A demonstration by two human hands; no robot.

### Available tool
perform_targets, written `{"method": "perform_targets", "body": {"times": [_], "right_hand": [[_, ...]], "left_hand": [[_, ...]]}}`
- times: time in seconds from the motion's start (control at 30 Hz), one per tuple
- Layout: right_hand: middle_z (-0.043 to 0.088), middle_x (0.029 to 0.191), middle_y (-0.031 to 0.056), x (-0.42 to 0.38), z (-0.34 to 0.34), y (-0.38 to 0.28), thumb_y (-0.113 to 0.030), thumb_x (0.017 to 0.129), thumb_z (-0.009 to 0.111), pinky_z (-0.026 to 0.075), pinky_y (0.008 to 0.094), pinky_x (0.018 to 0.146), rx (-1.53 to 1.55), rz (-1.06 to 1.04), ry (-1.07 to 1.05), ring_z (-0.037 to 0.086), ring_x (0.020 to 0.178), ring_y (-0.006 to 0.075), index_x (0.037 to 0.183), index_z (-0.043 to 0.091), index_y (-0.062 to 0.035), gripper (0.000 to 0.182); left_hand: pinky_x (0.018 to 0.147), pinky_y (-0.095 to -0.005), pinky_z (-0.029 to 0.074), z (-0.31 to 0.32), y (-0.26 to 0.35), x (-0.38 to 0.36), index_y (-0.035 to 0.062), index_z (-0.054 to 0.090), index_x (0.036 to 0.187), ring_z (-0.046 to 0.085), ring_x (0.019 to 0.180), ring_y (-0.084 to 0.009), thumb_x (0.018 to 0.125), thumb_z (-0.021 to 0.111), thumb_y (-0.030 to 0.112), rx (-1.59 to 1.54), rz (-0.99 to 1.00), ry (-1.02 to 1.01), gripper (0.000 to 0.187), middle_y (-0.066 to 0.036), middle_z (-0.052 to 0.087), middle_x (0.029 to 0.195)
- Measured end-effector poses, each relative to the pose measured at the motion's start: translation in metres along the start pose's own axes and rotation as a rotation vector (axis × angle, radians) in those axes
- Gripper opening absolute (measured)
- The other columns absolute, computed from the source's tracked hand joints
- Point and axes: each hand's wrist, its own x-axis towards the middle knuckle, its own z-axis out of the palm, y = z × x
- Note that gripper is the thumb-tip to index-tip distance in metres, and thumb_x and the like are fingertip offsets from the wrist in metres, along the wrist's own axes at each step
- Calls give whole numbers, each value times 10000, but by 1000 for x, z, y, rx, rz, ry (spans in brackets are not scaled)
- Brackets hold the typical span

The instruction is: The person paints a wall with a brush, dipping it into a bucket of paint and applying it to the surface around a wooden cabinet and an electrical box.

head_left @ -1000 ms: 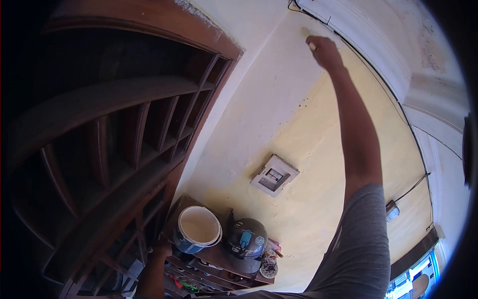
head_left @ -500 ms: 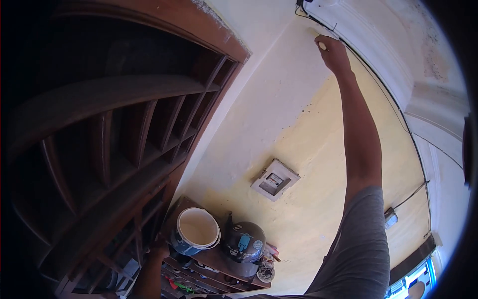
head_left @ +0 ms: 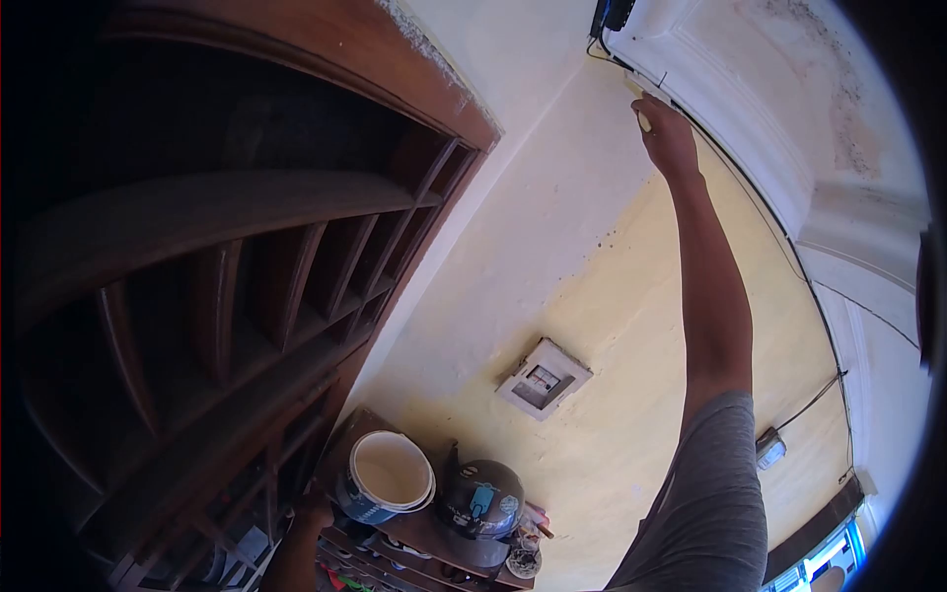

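Note:
High on the wall, my right hand (head_left: 671,133) is closed round a paintbrush (head_left: 644,122) with a pale yellow handle. Its head rests close to the upper wall edge, beside a black cable (head_left: 725,146). Fresh pale paint covers part of the yellow wall (head_left: 631,306) below. Low on the left, my left hand (head_left: 314,511) is beside a white paint bucket (head_left: 393,469) and the brown wooden frame; its fingers are too dark to make out. The bucket stands upright on a wooden shelf unit (head_left: 345,439), with pale paint inside.
A black helmet (head_left: 480,498) sits right of the bucket, near a small jar (head_left: 523,562). A recessed switch box (head_left: 544,379) is set in the wall. Dark wooden window bars (head_left: 222,306) fill the left side. A grey device (head_left: 770,449) hangs on the right with a wire.
The view has tilted up a little, so most things sit slightly lower. My right hand with the paintbrush is a touch nearer the wall's top edge; my left hand stays beside the bucket.

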Motion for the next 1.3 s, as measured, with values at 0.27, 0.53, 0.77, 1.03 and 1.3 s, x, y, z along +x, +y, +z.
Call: {"method": "perform_targets", "body": {"times": [0.27, 0.53, 0.77, 1.03, 1.3], "right_hand": [[676, 1191, 141, 20, 26, -6, 20, 821, 568, 532, 464, 863, -26, 60, -101, 651, 1035, 370, 1071, 641, -110, 291], [646, 1221, 212, 20, 48, -16, 22, 828, 547, 551, 466, 886, -153, 47, -96, 657, 1057, 383, 1090, 643, -107, 307], [660, 1188, 174, 24, 31, -21, 34, 820, 543, 543, 481, 854, -64, 126, -164, 662, 998, 379, 1031, 663, -100, 278], [646, 1269, 155, 11, 45, -3, 63, 774, 594, 542, 461, 855, -104, 43, -17, 664, 997, 379, 1069, 657, -100, 342], [663, 1220, 148, 8, 49, 1, 40, 810, 553, 539, 468, 880, -10, 104, -24, 651, 1046, 368, 1074, 650, -127, 327]], "left_hand": [[924, -652, 529, -16, 10, -25, 31, 199, 1580, 438, 1391, -399, 850, 631, 200, 17, -10, 28, 864, -144, 73, 1674], [929, -654, 527, -8, 7, -12, 52, 198, 1585, 418, 1410, -384, 854, 615, 199, -3, -27, 27, 854, -130, 63, 1678], [932, -638, 533, -10, 6, -14, 50, 180, 1587, 429, 1405, -373, 864, 605, 217, -25, -47, 2, 855, -126, 58, 1679], [935, -644, 527, -11, 7, -14, 57, 185, 1587, 429, 1404, -379, 854, 632, 224, 16, -15, -31, 875, -125, 52, 1680], [947, -652, 515, 9, -3, 1, 87, 256, 1576, 440, 1393, -396, 854, 641, 219, -3, 6, 65, 830, -105, 49, 1683]]}}
